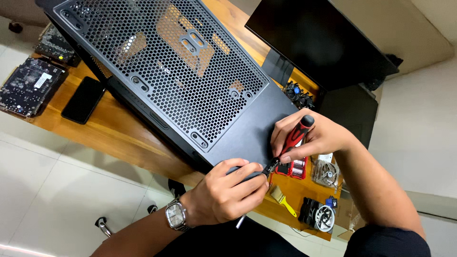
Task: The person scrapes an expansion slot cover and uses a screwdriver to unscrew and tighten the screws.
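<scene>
Right hand (312,138): gripped the red-handled screwdriver (291,141), tip at the case's near corner.
Left hand (228,192): curled round that corner, steadying the black computer case (200,90).
Case: lay on the wooden counter (119,135).

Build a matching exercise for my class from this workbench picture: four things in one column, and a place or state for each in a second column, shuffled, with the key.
Things
1. screwdriver
2. wristwatch
3. phone
4. yellow brush

Places or states
A. lying screen-up on the wooden table, left of the computer case
B. gripped in the right hand, tip at the case's corner
C. lying near the table's edge, below the red bit set
D. worn just behind the left hand

Pairs: 1-B, 2-D, 3-A, 4-C
</scene>
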